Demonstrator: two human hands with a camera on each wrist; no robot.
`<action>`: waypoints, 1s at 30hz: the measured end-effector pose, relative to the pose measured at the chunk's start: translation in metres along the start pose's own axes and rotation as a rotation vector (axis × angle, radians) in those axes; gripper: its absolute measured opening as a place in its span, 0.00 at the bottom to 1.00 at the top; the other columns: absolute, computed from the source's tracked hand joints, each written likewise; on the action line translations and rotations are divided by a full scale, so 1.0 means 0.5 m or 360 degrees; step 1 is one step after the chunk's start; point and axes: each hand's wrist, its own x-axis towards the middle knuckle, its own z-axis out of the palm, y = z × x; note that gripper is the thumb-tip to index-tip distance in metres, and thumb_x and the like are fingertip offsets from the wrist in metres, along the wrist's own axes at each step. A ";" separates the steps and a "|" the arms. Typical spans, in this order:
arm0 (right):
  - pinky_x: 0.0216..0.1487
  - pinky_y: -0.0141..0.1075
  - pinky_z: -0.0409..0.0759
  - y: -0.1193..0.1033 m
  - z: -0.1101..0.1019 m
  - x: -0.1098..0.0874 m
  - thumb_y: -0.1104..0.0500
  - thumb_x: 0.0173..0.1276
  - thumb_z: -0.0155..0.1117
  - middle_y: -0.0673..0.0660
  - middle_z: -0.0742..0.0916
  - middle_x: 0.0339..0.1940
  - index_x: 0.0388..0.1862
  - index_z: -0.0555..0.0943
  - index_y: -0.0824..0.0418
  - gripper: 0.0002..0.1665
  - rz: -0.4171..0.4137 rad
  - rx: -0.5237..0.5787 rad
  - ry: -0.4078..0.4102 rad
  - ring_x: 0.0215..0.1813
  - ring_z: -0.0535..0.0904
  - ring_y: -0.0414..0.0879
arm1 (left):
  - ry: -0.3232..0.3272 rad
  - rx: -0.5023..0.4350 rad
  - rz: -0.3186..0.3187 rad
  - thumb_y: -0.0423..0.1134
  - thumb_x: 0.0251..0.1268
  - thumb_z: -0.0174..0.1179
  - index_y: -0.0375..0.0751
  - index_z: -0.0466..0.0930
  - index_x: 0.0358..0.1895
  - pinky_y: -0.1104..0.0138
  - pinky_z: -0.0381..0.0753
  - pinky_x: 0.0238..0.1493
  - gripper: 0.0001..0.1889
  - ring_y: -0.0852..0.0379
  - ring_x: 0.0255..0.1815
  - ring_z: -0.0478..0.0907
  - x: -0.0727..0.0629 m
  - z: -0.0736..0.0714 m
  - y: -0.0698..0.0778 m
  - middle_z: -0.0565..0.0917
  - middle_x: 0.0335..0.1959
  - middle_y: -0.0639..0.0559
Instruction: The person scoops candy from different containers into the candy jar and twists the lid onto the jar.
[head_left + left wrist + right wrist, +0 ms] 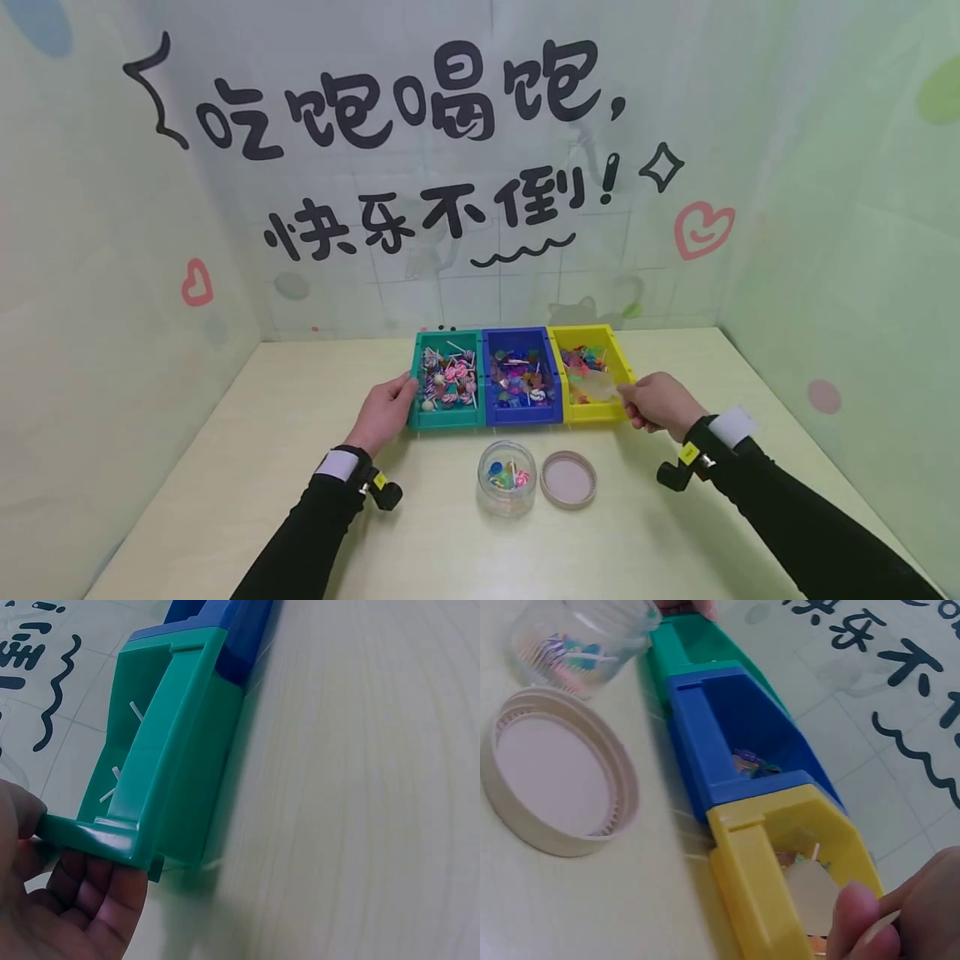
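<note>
My left hand [386, 410] grips the left rim of a green bin [187, 750], thumb on top and fingers curled below. Green, blue [522, 419] and yellow [619, 354] bins stand joined in a row, holding wrapped candies and lollipops. At the yellow bin's right side, my right hand [660, 402] pinches a pale, translucent, scoop-like piece [595, 385] that lies over the candies [584, 358]. Its handle is mostly hidden by the fingers. In front of the bins stands a clear jar [507, 498] with some candies inside; its pale pink lid [555, 772] lies beside it, inner side up.
Underneath is a light wooden table [300, 467]. A printed backdrop [450, 292] with dark lettering rises right behind the bins, and side panels flank the table. The jar and lid sit between my forearms.
</note>
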 end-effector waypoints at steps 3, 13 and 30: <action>0.28 0.34 0.80 0.004 0.038 0.011 0.50 0.89 0.55 0.53 0.82 0.21 0.32 0.83 0.66 0.27 -0.0037 -0.0081 0.0122 0.24 0.79 0.45 | -0.0007 -0.0001 -0.0008 0.51 0.93 0.44 0.41 0.63 0.86 0.42 0.61 0.87 0.30 0.37 0.90 0.58 -0.002 0.001 -0.001 0.67 0.86 0.40; 0.27 0.36 0.72 -0.028 0.088 0.024 0.52 0.90 0.53 0.53 0.78 0.18 0.30 0.82 0.62 0.26 -0.0328 -0.0674 0.0472 0.22 0.77 0.47 | -0.0011 -0.0022 -0.0024 0.53 0.93 0.44 0.43 0.63 0.86 0.45 0.71 0.84 0.30 0.38 0.88 0.63 -0.005 -0.004 -0.004 0.67 0.86 0.42; 0.30 0.32 0.76 0.017 0.091 0.015 0.48 0.93 0.47 0.54 0.82 0.33 0.54 0.80 0.72 0.27 0.0035 0.0406 0.0346 0.31 0.77 0.44 | -0.0021 -0.0048 -0.0046 0.52 0.93 0.44 0.42 0.62 0.87 0.44 0.69 0.86 0.30 0.37 0.88 0.62 -0.005 -0.003 0.004 0.67 0.87 0.42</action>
